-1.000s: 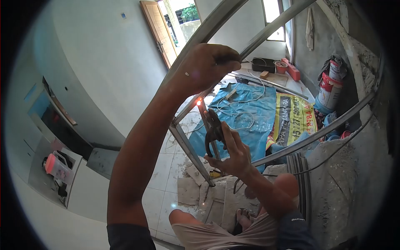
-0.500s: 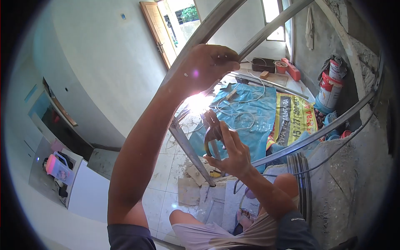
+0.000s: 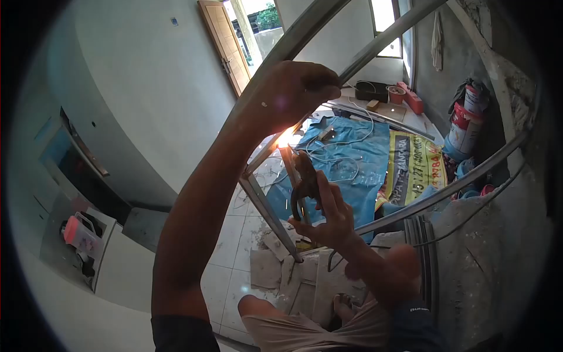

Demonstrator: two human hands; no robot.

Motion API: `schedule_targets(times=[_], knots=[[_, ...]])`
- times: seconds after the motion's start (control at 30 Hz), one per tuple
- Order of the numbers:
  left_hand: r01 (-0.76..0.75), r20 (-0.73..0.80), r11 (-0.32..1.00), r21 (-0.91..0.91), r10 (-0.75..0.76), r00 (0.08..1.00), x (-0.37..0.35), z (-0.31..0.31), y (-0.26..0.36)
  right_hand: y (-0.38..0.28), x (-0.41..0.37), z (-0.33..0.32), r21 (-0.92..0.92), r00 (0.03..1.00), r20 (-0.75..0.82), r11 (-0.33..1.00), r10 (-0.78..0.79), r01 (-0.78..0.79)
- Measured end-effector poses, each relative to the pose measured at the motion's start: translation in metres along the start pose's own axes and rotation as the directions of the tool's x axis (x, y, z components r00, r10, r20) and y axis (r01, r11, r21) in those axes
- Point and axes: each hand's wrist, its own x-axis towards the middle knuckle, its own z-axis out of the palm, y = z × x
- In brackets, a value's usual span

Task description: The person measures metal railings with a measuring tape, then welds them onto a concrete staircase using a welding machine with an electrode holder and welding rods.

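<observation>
Little has moved since the earlier frame: the dark clamp-like holder has shifted marginally right, and the broad white glare has shrunk to a compact orange-white glow. Largest of the parts in hand is the metal frame, standing before the blue sheet, whose right edge meets a yellow banner. Sparks should be directed away from that sheet; its left edge lies behind the glow in view. Next in size is the slanted tube, grasped near its lower end by the left hand. A firm, motionless hold here should limit frame movement; the bare wrist, close above the glow, is best held clear of heat and spatter. Below, the right hand grips the holder with fingers along one side and thumb opposite. Wrist motion should be small and even, with the forearm steadied. The holder's nose points to the top of the inner bar, where the glow sits. Gap and angle should be held constant; glare hides the contact, so touching or apart cannot be told.
</observation>
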Motion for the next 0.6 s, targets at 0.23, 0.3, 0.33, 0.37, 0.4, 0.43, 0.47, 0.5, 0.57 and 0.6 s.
schedule_targets(times=[0.23, 0.3, 0.33, 0.37, 0.4, 0.43, 0.47, 0.5, 0.57, 0.6], knots=[[-0.089, -0.055, 0.995, 0.054, 0.092, 0.994, -0.0003, 0.0055, -0.0062, -0.0047, 0.0067, -0.0055, 0.054, 1.000, 0.012, 0.998, 0.023, -0.024], [-0.061, -0.049, 0.996, 0.059, 0.063, 0.997, -0.0005, 0.0048, -0.0055, -0.0049, 0.0062, -0.0053, 0.043, 0.995, 0.065, 0.996, 0.075, -0.078], [-0.077, -0.051, 0.996, 0.035, 0.078, 0.996, -0.0002, 0.0047, -0.0063, -0.0034, 0.0067, -0.0033, 0.054, 0.997, 0.054, 0.997, 0.048, -0.051], [-0.093, -0.053, 0.996, 0.010, 0.093, 0.994, 0.0000, 0.0047, -0.0072, -0.0027, 0.0072, -0.0019, 0.065, 0.999, 0.042, 0.998, 0.022, -0.025], [-0.093, -0.052, 0.996, 0.011, 0.093, 0.994, -0.0001, 0.0050, -0.0079, -0.0032, 0.0075, -0.0013, 0.065, 0.999, 0.041, 0.998, 0.023, -0.025], [-0.091, -0.058, 0.996, 0.014, 0.092, 0.994, -0.0003, 0.0052, -0.0072, -0.0039, 0.0080, -0.0008, 0.066, 0.998, 0.051, 0.997, 0.024, -0.027], [-0.090, -0.062, 0.996, 0.017, 0.091, 0.994, -0.0003, 0.0057, -0.0068, -0.0042, 0.0080, -0.0006, 0.067, 0.998, 0.061, 0.997, 0.025, -0.030], [-0.090, -0.061, 0.996, 0.017, 0.091, 0.994, -0.0001, 0.0060, -0.0074, -0.0046, 0.0081, -0.0009, 0.067, 0.998, 0.060, 0.997, 0.027, -0.031], [-0.119, -0.067, 0.993, 0.013, 0.120, 0.991, 0.0008, 0.0062, -0.0076, -0.0052, 0.0085, -0.0017, 0.066, 0.994, 0.092, 0.996, 0.058, -0.064], [-0.120, -0.067, 0.993, 0.013, 0.120, 0.991, 0.0006, 0.0064, -0.0077, -0.0041, 0.0084, -0.0009, 0.066, 0.994, 0.091, 0.996, 0.058, -0.064]])
